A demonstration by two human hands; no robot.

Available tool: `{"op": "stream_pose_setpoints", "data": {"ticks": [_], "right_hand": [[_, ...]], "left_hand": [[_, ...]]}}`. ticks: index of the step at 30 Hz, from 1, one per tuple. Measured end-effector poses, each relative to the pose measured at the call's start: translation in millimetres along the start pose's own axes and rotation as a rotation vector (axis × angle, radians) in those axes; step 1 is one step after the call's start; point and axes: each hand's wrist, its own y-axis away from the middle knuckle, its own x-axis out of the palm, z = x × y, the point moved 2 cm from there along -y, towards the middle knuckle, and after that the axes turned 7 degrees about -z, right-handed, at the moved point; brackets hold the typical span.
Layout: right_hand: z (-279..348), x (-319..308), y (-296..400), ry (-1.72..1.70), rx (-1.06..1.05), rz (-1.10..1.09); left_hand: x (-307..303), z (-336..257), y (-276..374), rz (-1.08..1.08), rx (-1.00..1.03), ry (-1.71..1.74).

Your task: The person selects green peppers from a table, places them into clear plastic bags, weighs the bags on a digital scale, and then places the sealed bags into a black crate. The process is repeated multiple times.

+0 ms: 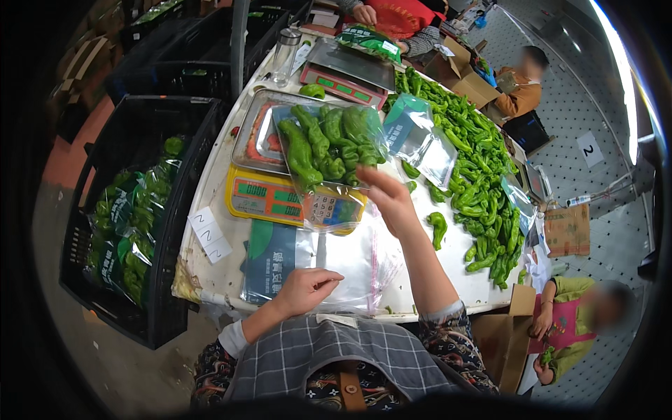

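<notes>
My right hand (388,199), slightly blurred, is extended at the lower right corner of a clear plastic bag of green peppers (331,139). Whether it touches the bag I cannot tell. The bag lies tilted across the steel tray (243,137) of a yellow digital scale (265,202), its mouth edge hanging over the keypad. Near the table's front edge, my left hand (307,291) is loosely curled above a stack of flat printed plastic bags (273,257), with nothing visible in it. Another flat printed bag (415,126) lies right of the filled one.
Loose green peppers (472,173) heap along the white table's right side. A black crate (197,121) at left holds filled pepper bags (139,220). Beyond stand a second scale (341,84) and a glass bottle (286,58). A person in red (404,18) handles a bag there; others work at right.
</notes>
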Motion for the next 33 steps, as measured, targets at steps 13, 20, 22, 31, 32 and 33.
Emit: {"op": "stream_pose_setpoints", "data": {"ticks": [13, 20, 22, 31, 32, 33], "right_hand": [[-13.5, 34.7, -43.5, 1.023, -0.762, -0.087], [-25.9, 64.9, -86.0, 1.304, -0.768, 0.045], [-26.2, 60.9, -88.6, 1.149, -0.722, -0.002], [-37.1, -53.8, 26.0, -0.146, -0.059, -0.507], [-39.6, -70.9, 45.8, -0.292, -0.035, -0.554], [-46.1, -88.1, 61.9, -0.398, -0.028, -0.584]], "left_hand": [[3.2, 11.5, -1.5, 0.019, -0.071, -0.001], [-3.8, 10.5, -1.3, 0.024, -0.112, -0.033], [-3.2, 10.0, -1.6, 0.027, -0.124, -0.028], [1.4, 15.4, -0.6, 0.038, -0.163, -0.006], [3.5, 17.1, -1.7, 0.050, -0.155, -0.009], [6.8, 18.3, -2.9, 0.066, -0.146, -0.011]]}}
